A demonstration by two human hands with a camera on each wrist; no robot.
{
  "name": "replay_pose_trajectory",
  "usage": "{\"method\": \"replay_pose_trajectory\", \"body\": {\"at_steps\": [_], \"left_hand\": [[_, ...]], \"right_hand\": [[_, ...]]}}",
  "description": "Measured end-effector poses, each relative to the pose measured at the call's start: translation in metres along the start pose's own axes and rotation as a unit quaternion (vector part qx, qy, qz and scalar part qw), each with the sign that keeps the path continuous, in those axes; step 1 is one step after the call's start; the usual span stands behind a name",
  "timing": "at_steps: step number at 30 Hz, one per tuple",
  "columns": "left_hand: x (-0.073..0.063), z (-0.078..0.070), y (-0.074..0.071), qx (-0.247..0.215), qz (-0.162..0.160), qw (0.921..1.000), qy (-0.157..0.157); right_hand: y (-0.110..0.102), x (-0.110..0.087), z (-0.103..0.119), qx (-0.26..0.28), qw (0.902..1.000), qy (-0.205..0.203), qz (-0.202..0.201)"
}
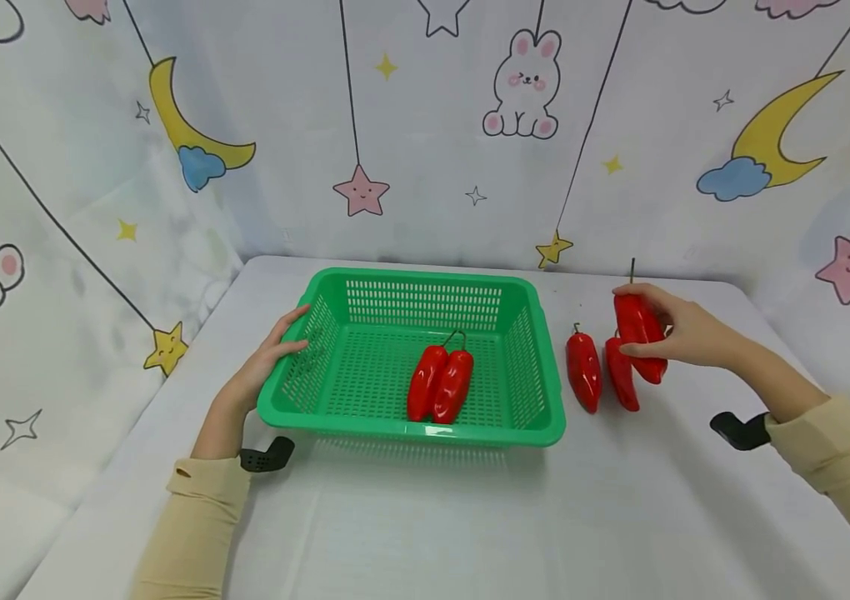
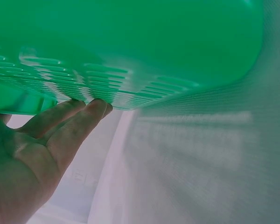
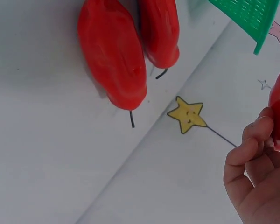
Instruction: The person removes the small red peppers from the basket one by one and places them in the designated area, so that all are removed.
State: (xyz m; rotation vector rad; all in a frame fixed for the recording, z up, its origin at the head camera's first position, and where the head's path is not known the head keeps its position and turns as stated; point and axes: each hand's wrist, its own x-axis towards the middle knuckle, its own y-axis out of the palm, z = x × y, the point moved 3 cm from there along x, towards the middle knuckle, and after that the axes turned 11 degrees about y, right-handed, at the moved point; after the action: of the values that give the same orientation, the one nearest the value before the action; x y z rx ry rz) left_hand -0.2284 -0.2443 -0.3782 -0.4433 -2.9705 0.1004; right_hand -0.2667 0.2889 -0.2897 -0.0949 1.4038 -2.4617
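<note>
Here's my white table [image 1: 410, 533], with the green basket [image 1: 350, 424] sitting over on its far half! Just right of it, one red pepper [image 1: 584, 372] and a second pepper [image 1: 623, 383] lie side by side, stems pointing far.

The peppers [image 1: 583, 372] are gleaming red — the basket [image 1: 395, 427] is showing green, the desk [image 1: 410, 525] white; yellow moons [image 1: 761, 129] and pink stars [image 1: 362, 191] are patterning the pale far backdrop [image 1: 425, 108] — beige is colouring both sleeves [image 1: 196, 521].
</note>
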Motion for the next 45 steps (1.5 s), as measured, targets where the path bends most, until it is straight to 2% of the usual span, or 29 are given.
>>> {"method": "replay_pose_trajectory", "body": {"at_steps": [27,37,45], "left_hand": [[-0.002,0.002,-0.001,-0.014,-0.001,0.9999,-0.007],[0.0,0.001,-0.001,0.001,-0.004,1.0,-0.003],[0.0,-0.001,0.0,0.01,-0.006,0.9999,0.002]], "right_hand": [[-0.001,-0.006,-0.019,-0.007,0.9999,0.013,0.003],[-0.003,-0.004,-0.028,-0.005,0.9998,0.018,0.003],[-0.001,-0.006,-0.033,-0.007,0.9991,0.039,0.012]]}}
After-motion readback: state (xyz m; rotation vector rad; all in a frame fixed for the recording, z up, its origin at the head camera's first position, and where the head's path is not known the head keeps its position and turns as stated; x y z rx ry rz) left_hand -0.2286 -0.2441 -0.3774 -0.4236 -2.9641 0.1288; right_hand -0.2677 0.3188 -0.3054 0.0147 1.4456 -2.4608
